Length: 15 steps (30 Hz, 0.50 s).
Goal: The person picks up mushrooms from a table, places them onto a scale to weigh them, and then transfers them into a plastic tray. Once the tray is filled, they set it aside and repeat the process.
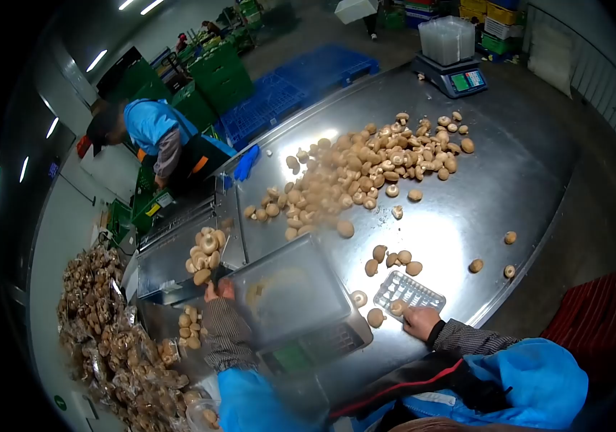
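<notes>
Near the bottom right of the table, my right hand [421, 322] is closed on a brown mushroom [398, 307], which it holds at the near edge of a clear plastic tray [423, 294]. Loose mushrooms [376, 317] lie beside that tray. My left hand [218, 290] reaches past the scale, its fingertips closed around a brown mushroom [202, 276]. Just beyond it is a heap of paler mushrooms [207, 243]; whether they sit in a tray is hard to see. Another group of mushrooms [190, 327] sits below my left forearm.
A scale [290, 288] stands between my arms. A large mushroom pile [365, 169] spreads over the metal table [509, 165]. Clear containers [447, 40] rest on a second scale [459, 81]. Bagged mushrooms [106, 324] line the left. A co-worker [153, 126] bends over green crates.
</notes>
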{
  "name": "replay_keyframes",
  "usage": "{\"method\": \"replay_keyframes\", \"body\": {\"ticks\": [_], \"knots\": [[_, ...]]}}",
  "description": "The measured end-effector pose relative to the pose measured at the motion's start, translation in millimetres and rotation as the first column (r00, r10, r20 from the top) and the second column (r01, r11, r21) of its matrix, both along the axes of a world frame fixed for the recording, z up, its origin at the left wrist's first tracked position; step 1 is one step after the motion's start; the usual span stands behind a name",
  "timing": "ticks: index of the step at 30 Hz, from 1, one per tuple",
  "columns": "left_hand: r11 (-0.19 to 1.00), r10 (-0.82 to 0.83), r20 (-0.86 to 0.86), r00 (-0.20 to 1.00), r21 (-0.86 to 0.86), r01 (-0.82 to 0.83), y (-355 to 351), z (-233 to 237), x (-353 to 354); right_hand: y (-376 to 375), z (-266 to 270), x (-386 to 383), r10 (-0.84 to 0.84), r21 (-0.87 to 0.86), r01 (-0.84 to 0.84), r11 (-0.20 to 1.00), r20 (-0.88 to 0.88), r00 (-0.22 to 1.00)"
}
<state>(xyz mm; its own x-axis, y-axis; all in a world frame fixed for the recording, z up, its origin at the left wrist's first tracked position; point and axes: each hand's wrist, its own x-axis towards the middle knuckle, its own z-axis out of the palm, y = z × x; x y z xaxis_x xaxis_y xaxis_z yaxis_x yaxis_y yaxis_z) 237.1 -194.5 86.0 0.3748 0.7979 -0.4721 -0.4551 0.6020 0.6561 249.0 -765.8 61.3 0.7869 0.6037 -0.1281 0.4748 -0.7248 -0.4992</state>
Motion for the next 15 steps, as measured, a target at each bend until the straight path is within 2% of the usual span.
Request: {"method": "replay_keyframes", "body": {"ticks": [1, 3, 4, 5, 7, 9, 10, 14, 15], "knots": [[0.997, -0.048, -0.032, 0.998, -0.057, 0.046, 5, -19, -8, 0, -1, 0, -0.01, 0.009, 0.01, 1.0, 0.003, 1.0], [0.957, -0.282, -0.022, 0.959, -0.074, 0.279, 0, -48, -22, 1, 15, 3, 0.004, -0.017, -0.005, 1.0, -0.045, 0.999], [0.918, -0.391, -0.018, 0.92, -0.08, 0.389, -14, -44, -23, 0, 22, 5, 0.01, -0.014, -0.01, 1.0, -0.042, 0.999], [0.905, -0.426, -0.047, 0.904, -0.05, 0.423, -31, -43, -23, -1, 25, 5, 0.017, -0.011, -0.017, 1.0, -0.04, 0.999], [0.871, -0.487, -0.106, 0.867, 0.011, 0.491, -112, 4, -20, -12, 0, 13, 0.08, -0.06, -0.081, 0.995, -0.014, 0.997], [0.815, -0.538, -0.209, 0.816, 0.117, 0.567, -161, 31, -19, -21, 11, 24, 0.084, -0.109, -0.086, 0.99, -0.03, 0.996], [0.78, -0.557, -0.263, 0.788, 0.161, 0.605, -181, 36, -19, -25, 11, 27, 0.107, -0.121, -0.112, 0.986, -0.045, 0.993], [0.752, -0.6, -0.225, 0.768, 0.169, 0.637, -242, 41, -10, -26, 36, 15, 0.118, -0.034, -0.121, 0.992, -0.074, 0.99], [0.703, -0.654, -0.198, 0.73, 0.196, 0.683, -245, 30, -11, -21, 29, 12, 0.098, -0.044, -0.103, 0.994, -0.117, 0.988]]}}
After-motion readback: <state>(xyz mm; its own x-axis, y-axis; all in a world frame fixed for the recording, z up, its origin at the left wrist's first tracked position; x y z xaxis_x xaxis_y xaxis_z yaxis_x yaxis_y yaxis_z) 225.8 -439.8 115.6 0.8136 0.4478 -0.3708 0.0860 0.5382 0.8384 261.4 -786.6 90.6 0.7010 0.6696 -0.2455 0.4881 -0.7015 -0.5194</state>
